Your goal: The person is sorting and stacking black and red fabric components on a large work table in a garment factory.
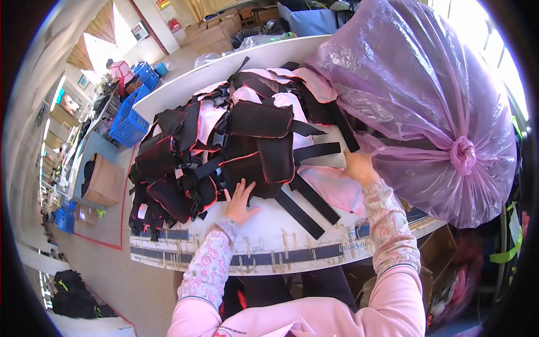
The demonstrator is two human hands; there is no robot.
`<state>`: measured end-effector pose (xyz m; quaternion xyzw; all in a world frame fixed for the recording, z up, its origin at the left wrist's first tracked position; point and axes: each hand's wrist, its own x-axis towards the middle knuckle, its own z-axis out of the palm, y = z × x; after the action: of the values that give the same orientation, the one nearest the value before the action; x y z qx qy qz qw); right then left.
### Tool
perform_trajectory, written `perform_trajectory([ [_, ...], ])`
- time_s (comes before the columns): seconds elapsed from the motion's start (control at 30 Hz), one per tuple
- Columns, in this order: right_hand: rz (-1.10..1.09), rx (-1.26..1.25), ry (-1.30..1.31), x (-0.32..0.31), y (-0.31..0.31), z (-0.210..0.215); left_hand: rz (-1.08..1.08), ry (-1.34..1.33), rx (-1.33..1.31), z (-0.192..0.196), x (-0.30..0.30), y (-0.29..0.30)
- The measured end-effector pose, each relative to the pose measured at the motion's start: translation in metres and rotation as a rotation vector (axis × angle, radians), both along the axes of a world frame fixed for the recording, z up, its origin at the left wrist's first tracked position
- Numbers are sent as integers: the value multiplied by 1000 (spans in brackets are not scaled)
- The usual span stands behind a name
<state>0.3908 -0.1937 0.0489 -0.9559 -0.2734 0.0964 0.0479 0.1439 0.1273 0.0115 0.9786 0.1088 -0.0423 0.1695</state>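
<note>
My left hand (240,203) rests with fingers spread at the near edge of a black padded piece (260,163) with pink-red edging. My right hand (359,167) is curled at the end of a black strap (343,126), beside a pale pink-and-blue fabric panel (332,188). Its fingertips are hidden, so what they hold does not show. Black straps (300,214) stick out from the padded piece toward me. A heap of similar strapped black pieces (168,154) with buckles lies left of and beyond my hands.
A large knotted purple plastic bag (415,95) bulges over the right of the white table (269,224). Blue crates (130,115) and a cardboard box (104,180) stand on the left. Farther back is a person in pink (120,72). More boxes (216,33) lie behind the table.
</note>
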Motion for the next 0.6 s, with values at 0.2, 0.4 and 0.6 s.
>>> perform_trajectory([
  [0.2,39,484,-222,-102,-66,99,70,-520,-118,14,-15,-26],
  [0.4,16,763,-240,-229,-35,74,-55,-879,-487,71,-67,-158],
  [0.6,299,646,-56,-267,-49,6,-190,-503,-450,6,-111,-185],
])
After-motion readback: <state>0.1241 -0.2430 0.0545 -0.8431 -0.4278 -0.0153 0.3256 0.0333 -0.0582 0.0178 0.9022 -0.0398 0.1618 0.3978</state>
